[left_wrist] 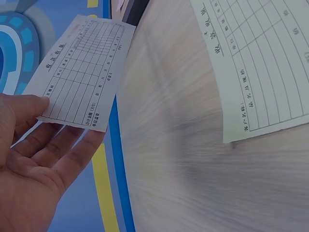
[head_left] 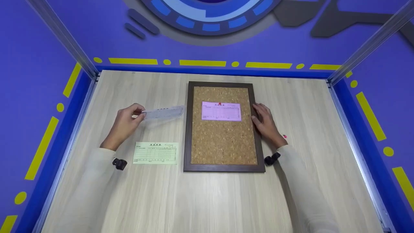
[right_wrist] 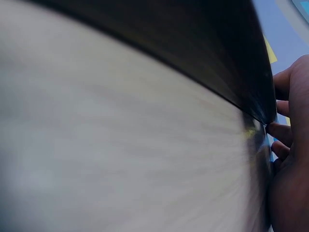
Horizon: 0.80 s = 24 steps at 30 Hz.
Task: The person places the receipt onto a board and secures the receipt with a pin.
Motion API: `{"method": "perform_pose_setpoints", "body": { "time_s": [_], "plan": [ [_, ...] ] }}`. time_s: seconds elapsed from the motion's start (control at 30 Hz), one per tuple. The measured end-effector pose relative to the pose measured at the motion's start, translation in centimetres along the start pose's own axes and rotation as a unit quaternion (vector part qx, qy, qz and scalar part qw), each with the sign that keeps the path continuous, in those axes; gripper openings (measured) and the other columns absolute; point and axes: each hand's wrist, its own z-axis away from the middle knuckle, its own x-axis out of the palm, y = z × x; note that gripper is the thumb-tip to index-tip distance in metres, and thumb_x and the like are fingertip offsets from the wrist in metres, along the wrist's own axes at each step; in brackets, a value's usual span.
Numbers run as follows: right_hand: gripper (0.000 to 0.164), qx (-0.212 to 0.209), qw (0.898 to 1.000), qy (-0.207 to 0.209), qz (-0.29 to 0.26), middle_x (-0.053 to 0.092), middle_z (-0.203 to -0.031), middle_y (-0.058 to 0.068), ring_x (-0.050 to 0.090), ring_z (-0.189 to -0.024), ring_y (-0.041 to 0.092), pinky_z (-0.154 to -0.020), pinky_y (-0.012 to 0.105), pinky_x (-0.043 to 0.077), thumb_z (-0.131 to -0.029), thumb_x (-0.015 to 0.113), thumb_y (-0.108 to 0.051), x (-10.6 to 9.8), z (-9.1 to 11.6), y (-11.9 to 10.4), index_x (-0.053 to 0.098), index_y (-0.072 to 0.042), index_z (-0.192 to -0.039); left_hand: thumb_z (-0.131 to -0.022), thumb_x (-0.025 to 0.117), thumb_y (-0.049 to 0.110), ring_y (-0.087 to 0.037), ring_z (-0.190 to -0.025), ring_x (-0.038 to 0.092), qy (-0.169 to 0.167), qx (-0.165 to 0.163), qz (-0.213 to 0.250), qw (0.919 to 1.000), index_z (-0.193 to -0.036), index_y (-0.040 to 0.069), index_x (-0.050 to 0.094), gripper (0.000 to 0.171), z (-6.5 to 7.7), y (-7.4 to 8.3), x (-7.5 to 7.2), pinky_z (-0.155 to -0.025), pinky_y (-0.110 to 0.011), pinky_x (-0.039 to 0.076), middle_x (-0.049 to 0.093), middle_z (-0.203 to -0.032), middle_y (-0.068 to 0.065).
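Observation:
My left hand (head_left: 127, 120) pinches a white receipt slip (head_left: 163, 113) by its left end, above the table. In the left wrist view the thumb lies on the printed face of the slip (left_wrist: 84, 72) and the fingers are behind it. Beside it is a cork board (head_left: 224, 142) with a dark brown frame. A pink receipt slip (head_left: 221, 113) is on the cork, with a red pushpin (head_left: 220, 104) at its top edge. My right hand (head_left: 266, 122) rests against the right side of the frame (right_wrist: 193, 38), fingers touching its edge.
A pale green receipt slip (head_left: 156, 153) lies on the wooden table (head_left: 223, 200), left of the board. A small red pin (head_left: 285, 136) lies to the right of my right hand. Blue panels (head_left: 207, 48) stand around the table's back and sides.

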Motion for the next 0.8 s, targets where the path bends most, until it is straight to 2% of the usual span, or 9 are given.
{"method": "perform_pose_setpoints", "body": {
  "time_s": [0.1,0.27,0.33,0.53,0.8],
  "plan": [
    [0.055,0.002,1.0,0.001,-0.001,0.041,-0.172,0.024,0.024,-0.165,0.04,-0.134,0.058,0.016,-0.112,0.061,-0.012,0.02,-0.02,-0.02,0.048,0.003,-0.163,-0.106,0.068,-0.002,-0.034,-0.107,0.074,0.001,-0.002,0.0,1.0,-0.11,-0.003,0.073,0.007,0.04,0.11,0.03,-0.083,-0.015,0.053,0.077,-0.113,-0.02],
    [0.054,-0.004,1.0,0.009,-0.012,0.041,-0.171,0.026,0.024,-0.164,0.042,-0.134,0.059,0.017,-0.111,0.064,-0.011,0.05,0.06,-0.14,0.049,0.004,-0.161,-0.105,0.068,-0.004,-0.033,-0.105,0.074,0.004,-0.002,0.001,1.0,-0.11,-0.003,0.073,0.007,0.12,0.33,0.04,-0.083,-0.015,0.05,0.077,-0.113,-0.02],
    [0.055,-0.008,1.0,0.012,-0.017,0.042,-0.17,0.027,0.025,-0.164,0.043,-0.134,0.059,0.017,-0.11,0.065,-0.01,0.04,0.08,-0.17,0.05,0.005,-0.161,-0.105,0.067,-0.004,-0.034,-0.104,0.074,0.003,-0.002,0.002,1.0,-0.111,-0.003,0.073,0.008,0.17,0.45,0.02,-0.079,-0.012,0.048,0.077,-0.114,-0.021],
    [0.055,-0.006,1.0,0.006,-0.012,0.041,-0.17,0.026,0.024,-0.164,0.043,-0.134,0.059,0.017,-0.111,0.063,-0.011,0.05,0.0,0.13,0.048,0.004,-0.162,-0.106,0.065,-0.004,-0.037,-0.107,0.074,-0.006,-0.016,0.015,0.9997,-0.114,-0.004,0.071,0.01,0.26,0.63,-0.04,-0.067,-0.012,0.053,0.076,-0.12,-0.024],
    [0.055,0.009,1.0,-0.001,-0.005,0.039,-0.172,0.023,0.022,-0.165,0.04,-0.134,0.058,0.016,-0.111,0.061,-0.012,-0.01,0.04,0.05,0.048,0.002,-0.163,-0.108,0.065,-0.002,-0.036,-0.106,0.075,-0.014,-0.025,0.033,0.9991,-0.116,-0.004,0.07,0.01,0.36,0.77,0.03,-0.061,-0.017,0.058,0.076,-0.113,-0.024]
  ]
}}
